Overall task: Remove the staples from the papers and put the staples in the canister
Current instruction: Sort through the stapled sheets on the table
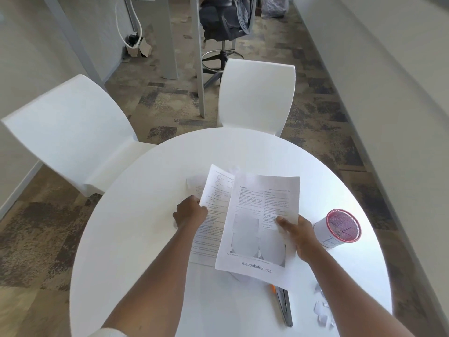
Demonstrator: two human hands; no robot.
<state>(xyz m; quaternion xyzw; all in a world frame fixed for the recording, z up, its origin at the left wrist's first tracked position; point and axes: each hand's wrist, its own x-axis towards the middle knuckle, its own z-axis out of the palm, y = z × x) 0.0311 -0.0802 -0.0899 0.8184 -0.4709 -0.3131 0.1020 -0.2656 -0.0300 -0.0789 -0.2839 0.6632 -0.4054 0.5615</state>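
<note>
I see a round white table (145, 239) from above. My left hand (190, 212) grips the left edge of a printed sheet (213, 205), fingers curled round it, near the middle of the table. My right hand (297, 235) pinches the right edge of a second printed sheet (257, 229), thumb on top; this sheet overlaps the first and is lifted at a slant. More paper (194, 183) shows beyond the left sheet, toward the far edge. The canister (336, 228), white-walled with a red rim and open top, stands upright near the right edge, just beside the right hand. A dark metal tool (284, 305) with an orange part lies toward the near edge, partly under the second sheet. Torn paper scraps (322, 308) lie at the near right edge. Whether staples remain in the sheets I cannot tell. Two white chairs (257, 96) stand beyond the far edge.
</note>
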